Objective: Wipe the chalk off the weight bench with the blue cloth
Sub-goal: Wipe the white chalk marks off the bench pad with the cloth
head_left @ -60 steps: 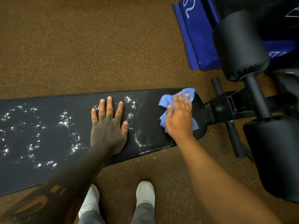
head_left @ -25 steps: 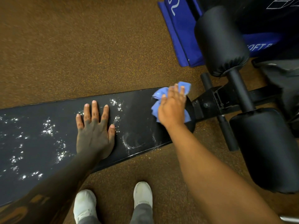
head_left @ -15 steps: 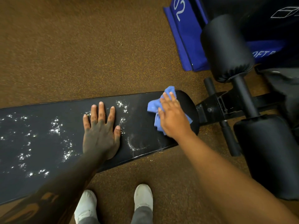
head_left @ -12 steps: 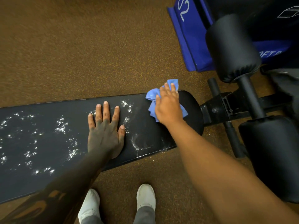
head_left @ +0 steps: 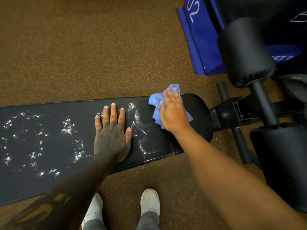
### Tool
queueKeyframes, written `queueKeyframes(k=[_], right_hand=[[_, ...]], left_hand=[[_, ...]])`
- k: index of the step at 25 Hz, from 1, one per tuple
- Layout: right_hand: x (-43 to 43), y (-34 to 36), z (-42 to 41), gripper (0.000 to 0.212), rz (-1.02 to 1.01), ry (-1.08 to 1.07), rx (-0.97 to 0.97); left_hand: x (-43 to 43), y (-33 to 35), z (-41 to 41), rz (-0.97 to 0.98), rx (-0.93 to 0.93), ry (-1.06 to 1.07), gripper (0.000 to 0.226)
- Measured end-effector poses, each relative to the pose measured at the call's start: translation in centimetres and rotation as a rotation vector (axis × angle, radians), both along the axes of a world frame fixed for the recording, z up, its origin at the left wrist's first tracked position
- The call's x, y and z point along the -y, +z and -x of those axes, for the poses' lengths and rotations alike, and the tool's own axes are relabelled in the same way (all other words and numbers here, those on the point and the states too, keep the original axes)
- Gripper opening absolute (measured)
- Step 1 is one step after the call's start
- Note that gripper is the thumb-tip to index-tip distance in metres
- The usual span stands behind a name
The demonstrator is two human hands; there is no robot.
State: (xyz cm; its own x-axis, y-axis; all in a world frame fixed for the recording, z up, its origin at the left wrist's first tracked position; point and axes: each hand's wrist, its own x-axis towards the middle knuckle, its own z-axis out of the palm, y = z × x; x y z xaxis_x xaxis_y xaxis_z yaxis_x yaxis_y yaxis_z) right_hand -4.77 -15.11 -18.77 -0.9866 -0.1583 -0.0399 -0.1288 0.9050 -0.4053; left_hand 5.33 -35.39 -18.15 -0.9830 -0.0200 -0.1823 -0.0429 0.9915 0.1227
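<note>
Head view: right hand [head_left: 173, 113] half-hides blue cloth [head_left: 153, 102].

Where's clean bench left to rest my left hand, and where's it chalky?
Clean pad: the rounded end of the weight bench, between the right hand on the blue cloth and the black frame bracket. Crowded: smeared chalk arcs fill the gap between both hands; scattered chalk specks cover the pad left of the left hand.

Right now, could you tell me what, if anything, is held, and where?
Nothing gripped: right hand presses flat on the middle of the blue cloth; left hand lies flat on the bench.
</note>
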Motion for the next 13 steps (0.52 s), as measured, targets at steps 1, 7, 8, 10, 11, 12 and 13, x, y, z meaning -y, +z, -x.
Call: queueKeyframes(k=[1, 7, 8, 10, 11, 12, 13], right_hand=[[2.1, 0.1, 1.0, 0.050, -0.013, -0.028, 0.029], [3.0, 0.6, -4.9, 0.048, 0.000, 0.438, 0.004], [1.1, 0.5, -5.7, 0.048, -0.011, 0.464, -0.001], [-2.0, 0.2, -5.6, 0.050, 0.003, 0.350, -0.031], [-2.4, 0.2, -4.9, 0.050, 0.016, 0.243, -0.027], [-1.9, 0.2, -4.0, 0.049, 0.016, 0.119, -0.012], [-0.7, 0.1, -3.1, 0.048, -0.007, 0.000, 0.015]], left_hand=[[0.0, -0.1, 0.0, -0.004, -0.004, 0.000, 0.069], [-0.1, -0.1, 0.0, -0.032, -0.012, 0.021, 0.068], [0.0, 0.0, 0.1, -0.031, -0.009, 0.022, 0.068], [-0.1, 0.0, 0.0, -0.026, -0.009, 0.019, 0.068], [-0.1, 0.1, 0.0, -0.022, -0.011, 0.017, 0.068], [-0.2, 0.1, 0.0, -0.018, -0.011, 0.015, 0.067], [-0.2, 0.1, 0.0, -0.017, -0.013, 0.012, 0.067]])
